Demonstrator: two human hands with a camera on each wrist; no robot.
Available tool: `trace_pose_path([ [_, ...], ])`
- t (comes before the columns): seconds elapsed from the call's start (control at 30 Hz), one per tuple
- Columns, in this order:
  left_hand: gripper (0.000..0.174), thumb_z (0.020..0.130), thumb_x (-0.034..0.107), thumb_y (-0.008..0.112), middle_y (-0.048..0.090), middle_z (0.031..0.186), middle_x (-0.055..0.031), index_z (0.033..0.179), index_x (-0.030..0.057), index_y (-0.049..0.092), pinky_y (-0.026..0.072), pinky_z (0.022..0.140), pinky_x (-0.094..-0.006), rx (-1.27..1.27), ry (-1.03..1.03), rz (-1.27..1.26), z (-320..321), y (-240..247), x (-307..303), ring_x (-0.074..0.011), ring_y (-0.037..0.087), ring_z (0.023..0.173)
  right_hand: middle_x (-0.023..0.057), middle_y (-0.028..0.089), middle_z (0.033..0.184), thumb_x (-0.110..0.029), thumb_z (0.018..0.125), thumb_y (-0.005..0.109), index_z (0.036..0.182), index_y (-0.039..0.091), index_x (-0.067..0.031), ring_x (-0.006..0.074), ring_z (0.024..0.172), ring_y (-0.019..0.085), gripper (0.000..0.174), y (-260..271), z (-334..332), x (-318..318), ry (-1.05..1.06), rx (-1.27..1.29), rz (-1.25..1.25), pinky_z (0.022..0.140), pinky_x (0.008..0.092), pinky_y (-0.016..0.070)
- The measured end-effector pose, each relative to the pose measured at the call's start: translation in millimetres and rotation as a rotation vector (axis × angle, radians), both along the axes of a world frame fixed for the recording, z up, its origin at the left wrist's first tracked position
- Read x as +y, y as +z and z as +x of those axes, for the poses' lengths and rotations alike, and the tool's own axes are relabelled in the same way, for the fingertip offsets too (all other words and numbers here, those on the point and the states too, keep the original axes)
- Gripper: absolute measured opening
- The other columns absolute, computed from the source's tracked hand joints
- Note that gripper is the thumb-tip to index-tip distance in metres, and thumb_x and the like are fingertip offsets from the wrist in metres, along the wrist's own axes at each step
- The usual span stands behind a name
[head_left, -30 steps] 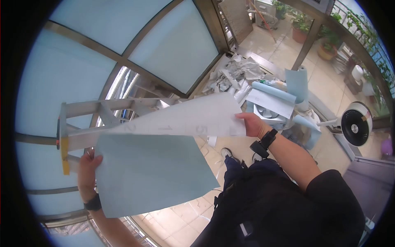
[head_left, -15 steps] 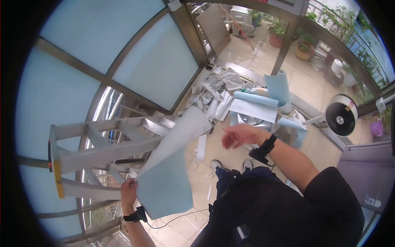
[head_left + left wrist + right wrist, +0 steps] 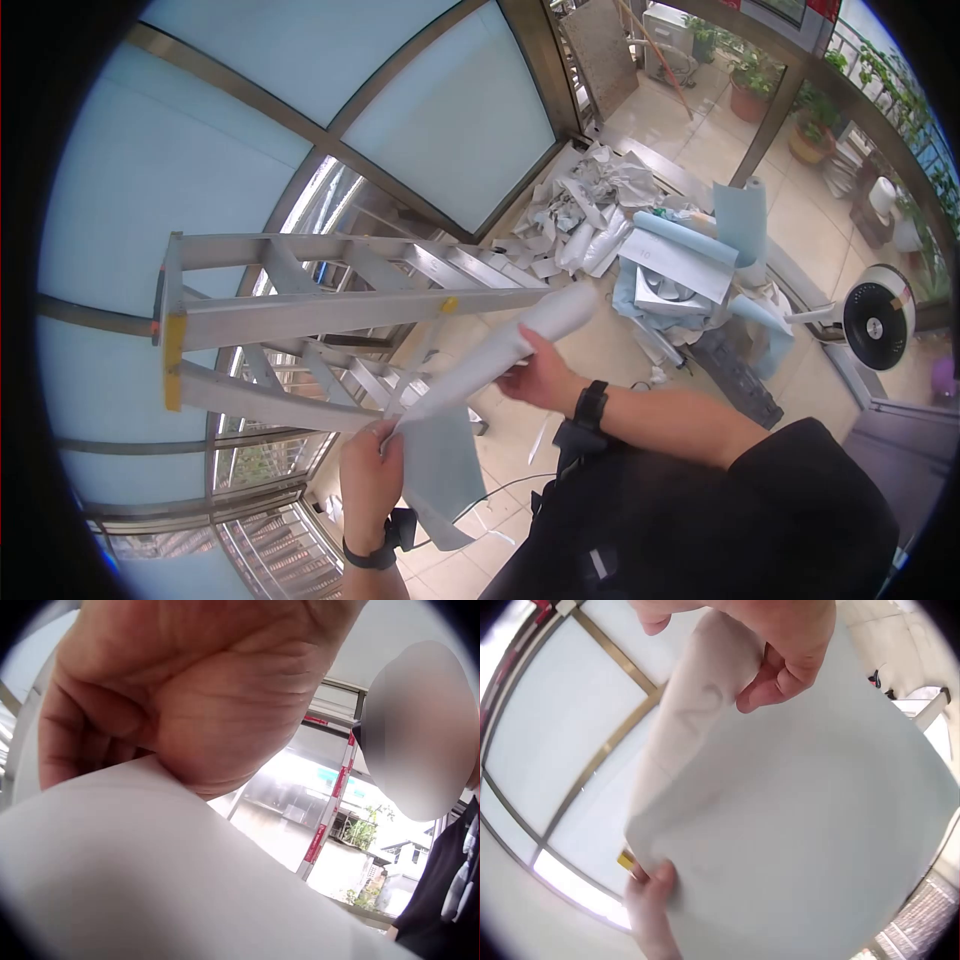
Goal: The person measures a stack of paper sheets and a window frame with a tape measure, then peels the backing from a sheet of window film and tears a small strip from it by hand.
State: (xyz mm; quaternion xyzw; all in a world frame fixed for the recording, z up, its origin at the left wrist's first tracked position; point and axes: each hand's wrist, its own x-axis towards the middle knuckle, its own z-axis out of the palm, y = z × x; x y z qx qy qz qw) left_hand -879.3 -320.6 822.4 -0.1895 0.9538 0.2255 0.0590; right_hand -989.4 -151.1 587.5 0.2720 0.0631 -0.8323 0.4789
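Observation:
Both hands hold a sheet (image 3: pixel 500 350), pale blue on one face and white on the other, curled into a loose roll. A large printed "2" shows on its white face in the right wrist view. My left hand (image 3: pixel 370 475) pinches the near end between thumb and fingers. Farther along, my right hand (image 3: pixel 545 372) grips the rolled part, its fingers curled at the edge (image 3: pixel 780 652). A blue flap (image 3: pixel 440 470) hangs below the roll. In the left wrist view the white face (image 3: pixel 150 862) fills the bottom, partly hiding the left fingertips.
An aluminium stepladder (image 3: pixel 360 310) lies across the left, beside the frosted panels (image 3: pixel 450 110). Crumpled paper (image 3: pixel 600 180) and blue-white rolls (image 3: pixel 690 250) are heaped on the floor ahead. A fan (image 3: pixel 875 318) stands at the right. A cable (image 3: pixel 510 485) hangs near my body.
The sheet was spread wide between both hands, then my right hand was off it. Now the right hand grips it again, and the sheet is curled into a narrower roll.

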Motion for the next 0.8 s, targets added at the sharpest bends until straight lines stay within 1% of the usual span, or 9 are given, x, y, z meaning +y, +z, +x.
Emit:
trace_pose_path([
  [0.13,0.022,0.087,0.009,0.058,0.064,0.066,-0.0112,0.100,-0.0052,0.069,0.0443,0.053,-0.0279,-0.026,0.230,0.105,14.9,15.5,7.3,-0.0147,0.060,0.057,0.0130,0.053,0.112,-0.054,0.084,0.066,0.131,0.042,-0.0100,0.0240,0.090,0.055,0.069,-38.3,-34.1,25.7,-0.121,-0.051,0.167,0.075,0.0340,0.0412],
  [0.23,0.022,0.088,0.010,0.058,0.060,0.061,-0.0059,0.099,-0.0056,0.069,0.0386,0.048,-0.0246,0.064,0.187,0.133,31.9,3.0,-2.6,-0.0080,0.052,0.053,0.0109,0.054,0.112,-0.050,0.084,0.067,0.130,0.044,-0.0114,0.0196,0.087,0.054,0.065,-43.6,-66.7,54.4,-0.233,-0.115,0.301,0.068,0.0320,0.0367],
  [0.3,0.020,0.087,0.008,0.059,0.063,0.066,-0.0081,0.097,-0.0060,0.068,0.0421,0.053,-0.0253,0.052,0.203,0.161,41.2,-0.2,-7.3,-0.0101,0.055,0.057,0.0105,0.055,0.116,-0.046,0.085,0.066,0.134,0.043,-0.0108,0.0176,0.089,0.055,0.064,-50.7,-81.8,79.8,-0.303,0.220,0.184,0.069,0.0293,0.0371],
  [0.37,0.018,0.086,0.005,0.059,0.065,0.072,-0.0092,0.096,-0.0067,0.068,0.0447,0.059,-0.0256,0.191,0.103,0.223,58.9,-21.1,-35.6,-0.0116,0.057,0.065,0.0097,0.061,0.108,-0.036,0.089,0.065,0.128,0.053,-0.0089,0.0177,0.093,0.057,0.049,-36.7,-97.8,92.1,-0.381,0.217,0.259,0.072,0.0338,0.0435],
  [0.43,0.019,0.085,0.002,0.058,0.066,0.079,-0.0109,0.099,-0.0080,0.066,0.0470,0.067,-0.0275,0.150,0.163,0.286,70.4,-25.9,-46.2,-0.0138,0.060,0.072,0.0085,0.064,0.108,-0.021,0.092,0.061,0.121,0.057,-0.0064,0.0204,0.107,0.059,0.032,-24.0,-104.6,102.8,-0.446,0.305,0.245,0.092,0.0414,0.0486],
  [0.47,0.019,0.087,0.002,0.058,0.066,0.083,-0.0092,0.101,-0.0084,0.065,0.0463,0.068,-0.0255,0.164,0.188,0.287,76.8,-31.8,-56.3,-0.0122,0.059,0.075,0.0088,0.065,0.112,-0.012,0.093,0.057,0.120,0.057,-0.0030,0.0246,0.113,0.060,0.028,-25.6,-111.8,109.8,-0.484,0.334,0.246,0.104,0.0447,0.0452],
  [0.6,0.022,0.089,0.002,0.056,0.066,0.086,-0.0093,0.107,-0.0093,0.062,0.0468,0.071,-0.0260,0.209,0.243,0.238,102.4,-78.7,-116.6,-0.0126,0.059,0.078,0.0096,0.066,0.109,-0.013,0.092,0.061,0.117,0.058,-0.0006,0.0237,0.104,0.064,0.028,-14.8,-120.2,132.6,-0.452,0.378,0.248,0.098,0.0398,0.0503],
  [0.67,0.024,0.088,0.004,0.056,0.067,0.086,-0.0108,0.108,-0.0087,0.062,0.0475,0.071,-0.0289,0.252,0.311,0.243,102.1,-89.4,-116.1,-0.0131,0.060,0.078,0.0086,0.067,0.108,-0.011,0.091,0.063,0.118,0.060,0.0010,0.0211,0.099,0.066,0.030,7.8,-109.6,137.6,-0.384,0.604,0.296,0.094,0.0358,0.0526],
  [0.8,0.022,0.086,0.002,0.054,0.067,0.085,-0.0128,0.103,-0.0086,0.063,0.0486,0.072,-0.0309,0.163,0.298,0.199,113.3,-144.0,-148.0,-0.0179,0.062,0.077,0.0116,0.066,0.113,-0.003,0.091,0.059,0.125,0.056,0.0044,0.0203,0.098,0.067,0.034,26.9,-92.3,134.2,-0.352,0.748,0.207,0.091,0.0365,0.0544],
])
